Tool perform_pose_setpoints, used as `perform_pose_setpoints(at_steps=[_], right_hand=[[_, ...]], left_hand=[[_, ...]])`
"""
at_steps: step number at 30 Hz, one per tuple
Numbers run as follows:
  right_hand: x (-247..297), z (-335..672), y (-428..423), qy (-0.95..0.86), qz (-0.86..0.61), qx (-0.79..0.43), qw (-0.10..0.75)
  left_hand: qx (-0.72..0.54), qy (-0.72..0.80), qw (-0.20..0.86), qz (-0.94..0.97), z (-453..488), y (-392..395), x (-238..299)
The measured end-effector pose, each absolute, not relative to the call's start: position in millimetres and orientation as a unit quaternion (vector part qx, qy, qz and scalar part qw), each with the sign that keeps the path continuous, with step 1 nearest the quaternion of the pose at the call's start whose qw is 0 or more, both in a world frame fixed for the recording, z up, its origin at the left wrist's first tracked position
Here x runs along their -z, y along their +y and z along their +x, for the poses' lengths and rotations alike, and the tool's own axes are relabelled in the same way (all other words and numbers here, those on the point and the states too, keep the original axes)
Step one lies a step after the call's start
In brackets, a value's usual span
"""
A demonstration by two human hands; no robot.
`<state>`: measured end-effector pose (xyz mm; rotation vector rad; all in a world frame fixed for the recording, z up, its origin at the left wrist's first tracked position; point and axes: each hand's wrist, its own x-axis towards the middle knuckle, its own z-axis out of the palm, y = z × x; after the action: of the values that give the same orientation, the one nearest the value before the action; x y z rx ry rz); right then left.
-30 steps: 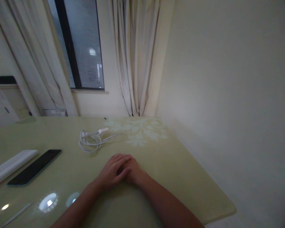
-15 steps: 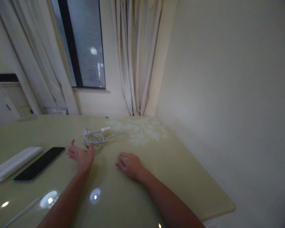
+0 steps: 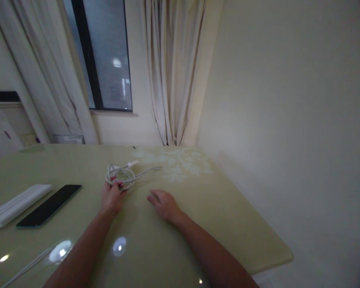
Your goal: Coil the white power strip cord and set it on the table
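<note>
A loosely coiled white cable [image 3: 131, 179] with a pale plug-like end lies toward the far side of the table. My left hand [image 3: 112, 198] has its fingers closed around the near left part of the coil. Its fingertips are partly hidden among the loops. To the right, my right hand [image 3: 165, 205] is just over the tabletop with thumb and fingers a little apart and nothing in them. It does not touch the cable.
Left on the green-yellow table [image 3: 225, 224] lie a dark flat slab like a tablet [image 3: 49, 206] and a long white object [image 3: 19, 206]. A thin white cord [image 3: 27, 267] runs near the front left. Curtains and a wall border the table.
My left hand has gone from spread fingers beside the coil to closing on it, moving slightly right. The cable has shifted a little. My right hand has stayed almost in place.
</note>
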<state>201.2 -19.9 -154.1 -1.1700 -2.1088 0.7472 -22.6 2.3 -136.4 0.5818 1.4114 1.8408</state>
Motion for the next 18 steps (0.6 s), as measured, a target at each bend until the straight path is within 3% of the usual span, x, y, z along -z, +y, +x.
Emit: perform_pose_setpoints(at_steps=[5,11,15,18], right_hand=[[157.1,193.7,-8.7,-0.641,-0.430,-0.446,0.453],[161.3,196.8,-2.9,-0.380,-0.390,-0.663,0.514],[166.5,195.5,-2.8,-0.326,-0.385,-0.662,0.555],[167.5,191.7,-5.6,-0.409,-0.411,-0.577,0.575]], left_hand=[[-0.712,0.466,0.461,0.252,8.0,-20.7,128.9],[-0.624,0.369,0.615,0.312,46.7,-43.3,133.6],[-0.578,0.389,0.637,0.331,51.9,-42.6,139.9],[-0.595,0.466,0.572,0.319,42.5,-35.6,144.2]])
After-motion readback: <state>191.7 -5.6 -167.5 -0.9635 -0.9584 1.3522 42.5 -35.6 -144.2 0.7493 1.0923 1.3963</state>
